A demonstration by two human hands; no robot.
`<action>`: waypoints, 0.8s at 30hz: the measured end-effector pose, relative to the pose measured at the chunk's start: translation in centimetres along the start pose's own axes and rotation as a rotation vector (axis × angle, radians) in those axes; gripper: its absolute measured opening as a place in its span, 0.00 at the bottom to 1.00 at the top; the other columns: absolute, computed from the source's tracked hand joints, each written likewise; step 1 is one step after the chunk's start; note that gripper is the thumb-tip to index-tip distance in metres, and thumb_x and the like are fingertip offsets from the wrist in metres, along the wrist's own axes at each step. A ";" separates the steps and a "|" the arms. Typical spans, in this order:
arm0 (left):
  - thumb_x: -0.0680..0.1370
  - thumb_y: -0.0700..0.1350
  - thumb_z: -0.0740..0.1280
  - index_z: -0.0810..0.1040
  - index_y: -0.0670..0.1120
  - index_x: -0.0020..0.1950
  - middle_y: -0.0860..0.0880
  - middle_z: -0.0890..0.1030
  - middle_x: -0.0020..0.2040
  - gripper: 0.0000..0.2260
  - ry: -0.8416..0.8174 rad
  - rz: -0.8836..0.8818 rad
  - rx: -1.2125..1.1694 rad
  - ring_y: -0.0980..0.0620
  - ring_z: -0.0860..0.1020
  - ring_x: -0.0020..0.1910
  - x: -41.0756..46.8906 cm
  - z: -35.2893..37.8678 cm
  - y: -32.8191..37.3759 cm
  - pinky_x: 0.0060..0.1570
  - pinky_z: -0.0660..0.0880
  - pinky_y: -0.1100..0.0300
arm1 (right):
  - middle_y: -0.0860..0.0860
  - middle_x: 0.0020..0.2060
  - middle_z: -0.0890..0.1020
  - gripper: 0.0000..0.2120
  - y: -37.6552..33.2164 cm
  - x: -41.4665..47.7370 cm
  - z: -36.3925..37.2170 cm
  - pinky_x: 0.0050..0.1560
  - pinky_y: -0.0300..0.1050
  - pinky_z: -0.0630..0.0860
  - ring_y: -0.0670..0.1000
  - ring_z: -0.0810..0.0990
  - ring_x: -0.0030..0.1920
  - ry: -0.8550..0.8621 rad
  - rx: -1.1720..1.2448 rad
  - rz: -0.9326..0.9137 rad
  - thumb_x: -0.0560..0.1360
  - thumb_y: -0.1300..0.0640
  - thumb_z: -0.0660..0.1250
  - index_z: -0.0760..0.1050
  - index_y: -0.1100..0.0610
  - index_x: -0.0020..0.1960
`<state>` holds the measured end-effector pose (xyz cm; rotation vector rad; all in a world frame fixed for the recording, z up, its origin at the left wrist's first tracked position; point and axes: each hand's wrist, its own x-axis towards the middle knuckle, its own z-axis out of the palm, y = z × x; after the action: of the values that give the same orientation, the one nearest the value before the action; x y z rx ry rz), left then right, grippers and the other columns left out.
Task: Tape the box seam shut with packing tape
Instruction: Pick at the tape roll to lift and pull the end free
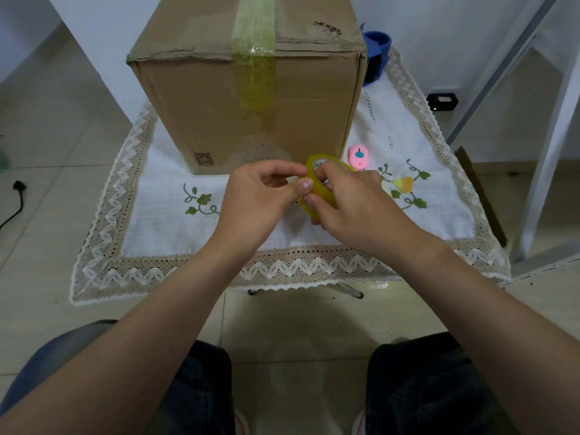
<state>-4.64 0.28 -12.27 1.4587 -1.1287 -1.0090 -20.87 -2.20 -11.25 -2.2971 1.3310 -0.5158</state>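
Note:
A brown cardboard box (201,98) stands on the cloth-covered table, with a strip of yellowish tape (255,58) running along its top seam and down the front face. In front of the box, both hands hold a yellow roll of packing tape (323,191) just above the cloth. My right hand (351,202) grips the roll with fingers through its core. My left hand (260,196) pinches the roll's left rim between thumb and fingers.
A small pink cutter (358,156) lies on the white embroidered tablecloth (163,215) right of the box's front corner. A blue tape dispenser (376,54) stands behind the box at right. A black device (442,101) and white frame sit on the floor at right.

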 end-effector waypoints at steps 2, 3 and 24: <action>0.77 0.39 0.77 0.88 0.46 0.51 0.47 0.89 0.55 0.04 -0.020 -0.008 -0.014 0.58 0.86 0.47 0.0 0.0 0.0 0.41 0.76 0.72 | 0.49 0.38 0.84 0.06 -0.1 -0.1 -0.1 0.61 0.54 0.66 0.57 0.82 0.44 -0.001 0.005 0.001 0.83 0.53 0.64 0.67 0.52 0.51; 0.78 0.39 0.77 0.88 0.47 0.50 0.49 0.89 0.56 0.04 -0.028 -0.006 -0.015 0.61 0.86 0.47 -0.1 0.0 0.0 0.42 0.77 0.72 | 0.49 0.38 0.84 0.06 -0.1 -0.1 -0.1 0.60 0.53 0.66 0.57 0.81 0.44 0.000 0.010 0.000 0.83 0.53 0.64 0.67 0.52 0.51; 0.78 0.39 0.76 0.88 0.43 0.56 0.36 0.88 0.47 0.07 -0.011 0.059 0.008 0.54 0.82 0.40 -0.2 0.2 0.3 0.37 0.76 0.71 | 0.53 0.41 0.84 0.07 -0.2 -0.1 -0.3 0.56 0.63 0.77 0.58 0.84 0.43 0.014 0.113 0.022 0.82 0.53 0.65 0.70 0.56 0.52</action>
<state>-4.92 0.40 -11.97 1.4195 -1.1784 -0.9741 -20.90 -2.11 -10.95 -2.1890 1.2982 -0.5856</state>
